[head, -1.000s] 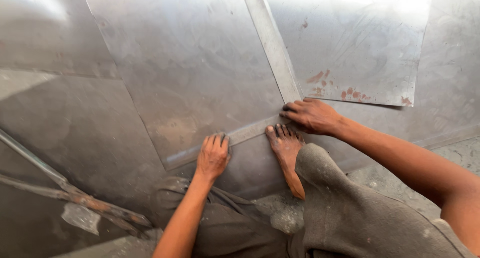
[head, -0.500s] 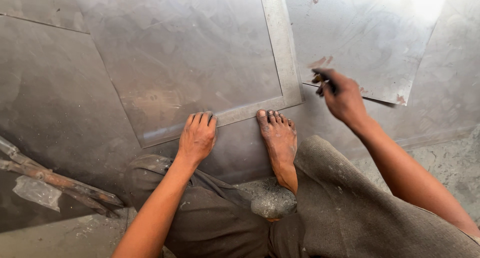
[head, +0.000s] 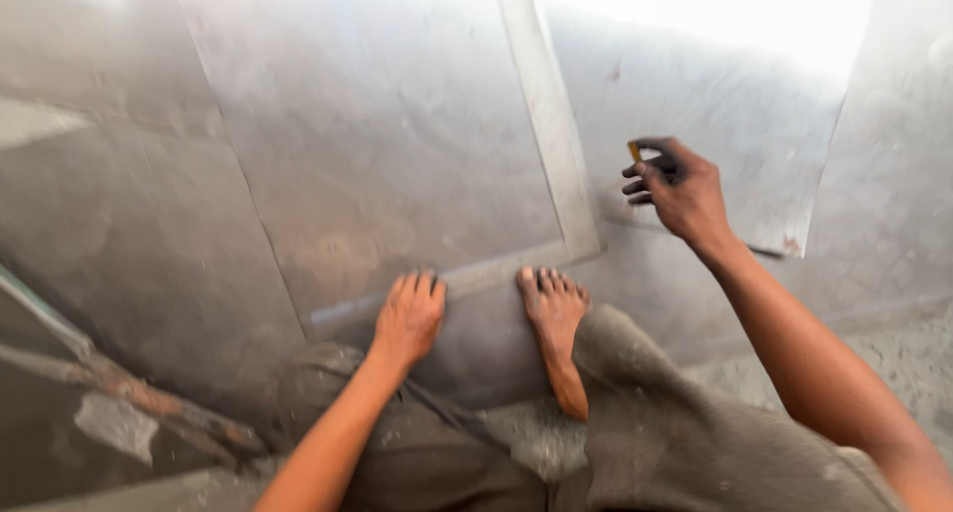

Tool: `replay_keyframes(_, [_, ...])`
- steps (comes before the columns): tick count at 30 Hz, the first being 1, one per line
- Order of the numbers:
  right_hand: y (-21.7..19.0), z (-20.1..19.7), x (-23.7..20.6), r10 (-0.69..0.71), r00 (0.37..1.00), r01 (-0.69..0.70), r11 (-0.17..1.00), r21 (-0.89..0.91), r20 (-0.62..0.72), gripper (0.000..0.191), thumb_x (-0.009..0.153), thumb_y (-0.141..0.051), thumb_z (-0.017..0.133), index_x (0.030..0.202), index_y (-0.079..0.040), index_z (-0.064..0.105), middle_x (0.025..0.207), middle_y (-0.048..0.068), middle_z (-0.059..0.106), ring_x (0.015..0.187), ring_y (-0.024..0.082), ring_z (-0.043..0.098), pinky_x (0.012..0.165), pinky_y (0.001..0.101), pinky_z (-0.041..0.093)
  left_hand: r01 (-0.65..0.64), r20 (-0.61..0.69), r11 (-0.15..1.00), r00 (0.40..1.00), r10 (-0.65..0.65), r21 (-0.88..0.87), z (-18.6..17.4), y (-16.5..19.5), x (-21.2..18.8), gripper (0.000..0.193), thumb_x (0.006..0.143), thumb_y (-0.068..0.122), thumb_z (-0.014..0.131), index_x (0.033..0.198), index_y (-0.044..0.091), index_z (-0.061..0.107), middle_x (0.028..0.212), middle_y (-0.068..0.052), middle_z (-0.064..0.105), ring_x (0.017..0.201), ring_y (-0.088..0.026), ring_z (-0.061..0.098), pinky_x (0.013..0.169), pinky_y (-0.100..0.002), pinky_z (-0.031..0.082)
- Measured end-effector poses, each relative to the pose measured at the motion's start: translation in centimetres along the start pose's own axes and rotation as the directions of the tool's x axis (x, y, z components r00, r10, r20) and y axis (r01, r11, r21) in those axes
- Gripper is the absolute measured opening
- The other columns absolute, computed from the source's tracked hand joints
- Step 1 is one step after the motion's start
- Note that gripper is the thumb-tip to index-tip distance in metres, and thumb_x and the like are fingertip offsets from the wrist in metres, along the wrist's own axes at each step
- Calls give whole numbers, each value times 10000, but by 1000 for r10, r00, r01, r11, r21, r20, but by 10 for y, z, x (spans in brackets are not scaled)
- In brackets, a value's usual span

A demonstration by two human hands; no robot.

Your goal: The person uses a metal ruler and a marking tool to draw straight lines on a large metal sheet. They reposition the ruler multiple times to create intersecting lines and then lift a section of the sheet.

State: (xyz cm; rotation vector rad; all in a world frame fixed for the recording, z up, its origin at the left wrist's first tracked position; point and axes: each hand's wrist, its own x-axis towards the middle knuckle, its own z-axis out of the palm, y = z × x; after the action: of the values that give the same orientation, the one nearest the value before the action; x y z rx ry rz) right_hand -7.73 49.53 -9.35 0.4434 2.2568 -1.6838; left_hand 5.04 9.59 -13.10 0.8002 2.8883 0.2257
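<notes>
Grey metal sheets (head: 377, 155) cover the floor, overlapping one another, dull and scuffed. Strong light falls on the far sheet (head: 715, 85) to the right of them and washes its top edge almost white. Left of the sheets, rusty metal bars (head: 129, 393) lie slantwise. Right of the sheets, a patch of gritty concrete floor (head: 893, 363) shows.

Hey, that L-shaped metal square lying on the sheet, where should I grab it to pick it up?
Probably the long arm of the metal square, pinched across its narrow width from above. It lies flat on the metal sheet, and the left hand and a bare foot crowd its short arm, so the long arm is the free part.
</notes>
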Motion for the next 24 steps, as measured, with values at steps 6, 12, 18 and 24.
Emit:
replay_keyframes(6, [-56,-4,123,-250,960,222,955,-198,-130,200,1012,-2,624,1202,46,667,995,144,777,849,188,778,723,309,625,144,162,986,978,-128,-89,-11,2,100,213,857,101,651,1070,96,659,1043,-102,674,1056,-305,643,972,-467,485])
replay_keyframes(12, [-115,48,253,-363,932,281,737,-614,-9,292,1058,-123,607,1327,-41,531,749,190,717,670,323,684,644,457,540,339,163,912,938,-307,-233,-38,2,320,1026,817,449,793,1594,102,221,1664,-124,194,1508,-379,249,1173,-620,287])
replay_keyframes(18, [-182,91,330,-521,849,389,513,-765,82,355,1003,-179,640,1352,-171,581,726,123,691,667,323,677,575,473,519,478,507,876,773,-382,-68,-54,-4,399,1168,814,324,819,1650,159,20,1732,-65,-119,1578,-420,-55,1129,-811,111])
replay_keyframes(24, [-185,112,384,-639,757,474,396,-787,134,262,1011,-219,669,1269,-191,705,790,160,723,712,362,699,613,494,543,428,481,902,803,-352,-53,-31,-9,404,906,947,188,626,1634,63,48,1707,-159,-119,1534,-502,-53,1075,-863,14])
